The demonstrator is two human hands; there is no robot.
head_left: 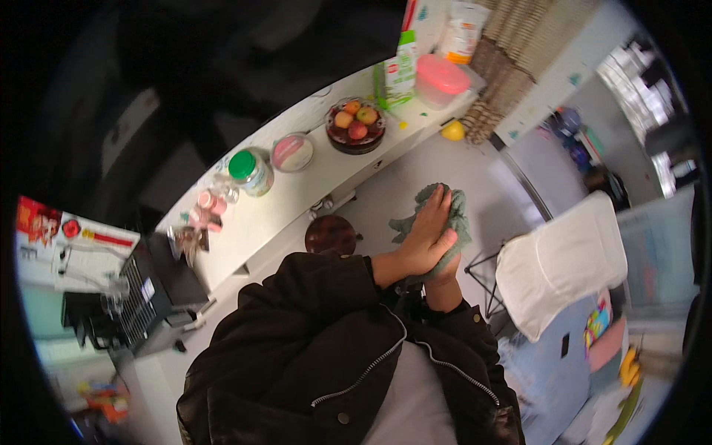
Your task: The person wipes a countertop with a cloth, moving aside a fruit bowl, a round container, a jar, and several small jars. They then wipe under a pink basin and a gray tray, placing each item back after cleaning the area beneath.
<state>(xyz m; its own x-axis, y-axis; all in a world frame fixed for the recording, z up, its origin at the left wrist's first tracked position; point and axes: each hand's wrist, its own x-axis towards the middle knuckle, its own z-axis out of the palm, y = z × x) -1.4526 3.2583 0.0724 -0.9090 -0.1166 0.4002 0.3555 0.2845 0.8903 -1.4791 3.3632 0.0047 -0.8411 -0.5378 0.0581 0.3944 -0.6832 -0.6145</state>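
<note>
In front of my body, a grey-green cloth [457,215] is bunched between my two hands. My left hand [423,237] lies over it, fingers straight and close together, the palm pressed to the cloth. From below, my right hand [443,273] grips the same cloth; its fingers are mostly hidden behind the cloth and my left hand. The cloth's loose edges stick out on both sides of my left hand.
A long white shelf [285,211] ahead bears a fruit bowl [356,141], a green-lidded jar [252,174], a round container [293,153] and a pink-lidded tub [441,81]. A dark round stool [331,236] stands below it. To my right is a white chair [560,263].
</note>
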